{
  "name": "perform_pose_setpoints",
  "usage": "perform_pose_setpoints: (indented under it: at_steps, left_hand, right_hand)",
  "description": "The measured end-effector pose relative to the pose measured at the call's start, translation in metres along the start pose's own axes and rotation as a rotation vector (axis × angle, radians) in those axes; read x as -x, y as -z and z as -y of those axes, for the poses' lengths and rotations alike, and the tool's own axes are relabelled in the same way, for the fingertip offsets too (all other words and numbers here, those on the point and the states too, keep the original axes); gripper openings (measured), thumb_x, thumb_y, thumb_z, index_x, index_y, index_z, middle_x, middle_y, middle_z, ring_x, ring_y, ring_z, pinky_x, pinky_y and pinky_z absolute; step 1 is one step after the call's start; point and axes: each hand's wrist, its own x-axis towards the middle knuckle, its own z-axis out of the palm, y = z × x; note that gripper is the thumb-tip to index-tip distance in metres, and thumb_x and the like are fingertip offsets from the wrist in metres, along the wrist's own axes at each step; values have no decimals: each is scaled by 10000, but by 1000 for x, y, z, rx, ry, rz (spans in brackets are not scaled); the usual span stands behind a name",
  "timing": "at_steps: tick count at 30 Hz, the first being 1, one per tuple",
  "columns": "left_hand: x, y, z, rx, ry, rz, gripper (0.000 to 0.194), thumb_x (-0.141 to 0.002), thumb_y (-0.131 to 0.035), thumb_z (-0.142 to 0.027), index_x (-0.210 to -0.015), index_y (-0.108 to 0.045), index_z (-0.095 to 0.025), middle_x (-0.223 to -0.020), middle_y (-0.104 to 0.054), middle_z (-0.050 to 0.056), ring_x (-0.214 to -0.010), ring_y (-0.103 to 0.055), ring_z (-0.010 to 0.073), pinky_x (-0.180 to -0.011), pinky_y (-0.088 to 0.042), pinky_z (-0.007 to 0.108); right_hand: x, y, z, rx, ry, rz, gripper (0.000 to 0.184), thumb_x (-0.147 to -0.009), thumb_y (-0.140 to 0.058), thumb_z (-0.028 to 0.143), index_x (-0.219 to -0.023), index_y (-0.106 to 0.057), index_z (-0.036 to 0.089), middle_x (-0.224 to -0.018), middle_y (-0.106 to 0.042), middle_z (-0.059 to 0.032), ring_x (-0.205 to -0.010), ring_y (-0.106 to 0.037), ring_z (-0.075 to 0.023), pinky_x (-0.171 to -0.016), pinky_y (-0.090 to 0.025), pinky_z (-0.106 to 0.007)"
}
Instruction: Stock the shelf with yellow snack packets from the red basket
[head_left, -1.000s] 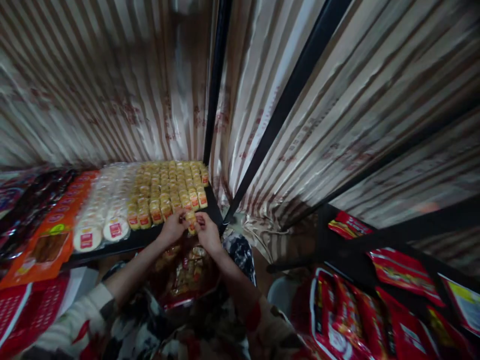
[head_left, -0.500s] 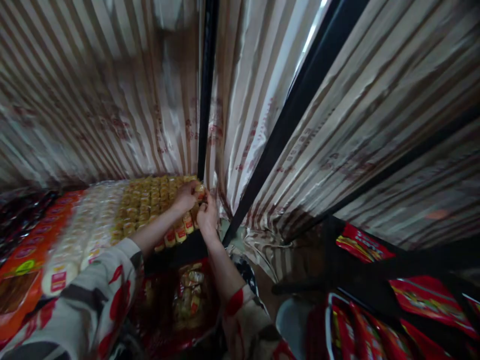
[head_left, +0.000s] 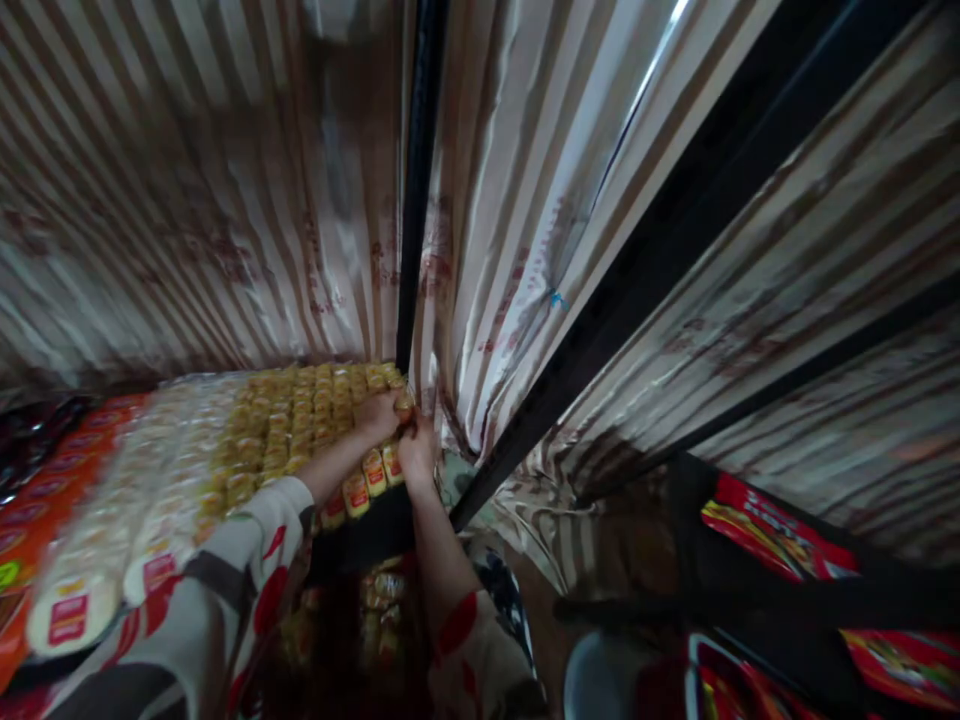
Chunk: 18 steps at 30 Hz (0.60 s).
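Note:
Rows of small yellow wrapped snack packets [head_left: 300, 420] with red labels stand tightly packed on a dark shelf [head_left: 360, 540]. At the right end of the rows, my left hand [head_left: 379, 414] pinches one small packet [head_left: 405, 404] in clear, shiny wrapping. My right hand [head_left: 417, 452] is closed beside it, its fingertips meeting the same packet from the right. Both hands hover over the back right corner, close to a dark upright post [head_left: 418, 200]. The fingers partly cover the packet, so its label cannot be read.
Left of the yellow rows lie white round wrapped packets [head_left: 71, 615] and orange packages [head_left: 52, 505]. Striped plastic sheeting [head_left: 225, 200] hangs behind. A thick slanting dark post [head_left: 637, 270] stands to the right. Red packages [head_left: 780, 525] rest on a lower right shelf.
The view has shifted, with the shelf appearing nearer and the slanting post larger. Both hands sit slightly lower in the picture, still together at the small packet.

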Motion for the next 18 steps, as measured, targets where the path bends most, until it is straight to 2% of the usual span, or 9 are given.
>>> perform_pose_setpoints:
  at_steps: [6, 10, 14, 18]
  left_hand:
    - [2, -4, -7, -254, -82, -35, 286, -792, -527, -249, -1044, -649, -192, -1053, -628, 93, -1093, -491, 239, -887, -410, 307]
    - [-1, -3, -13, -276, -71, -15, 270, -770, -537, -214, -1005, -655, -154, -1032, -625, 112, -1082, -488, 252, -901, -403, 320]
    - [-4, -3, -13, -273, -63, -29, 307, -775, -522, -163, -1065, -621, -165, -1017, -619, 101, -1053, -496, 235, -891, -403, 321]
    - [-5, -7, -13, -308, -56, -42, 274, -810, -500, -193, -1058, -616, -179, -1016, -594, 109, -1065, -474, 252, -852, -421, 335]
  right_hand:
    - [8, 5, 1, 139, -7, 28, 427, -810, -386, 82, -1186, -586, 105, -1132, -630, -152, -1065, -574, -239, -934, -408, -332]
    - [7, 8, 5, 157, -57, 99, 414, -859, -382, 123, -1221, -582, 149, -1115, -650, -127, -1061, -589, -229, -914, -421, -318]
    - [1, 4, 3, 151, -68, 202, 413, -885, -364, 157, -1245, -566, 160, -1128, -651, -115, -1058, -596, -222, -892, -433, -302]
    - [-4, 0, -1, 156, -64, 215, 386, -881, -356, 140, -1168, -613, 126, -1119, -654, -133, -1053, -600, -218, -893, -429, -288]
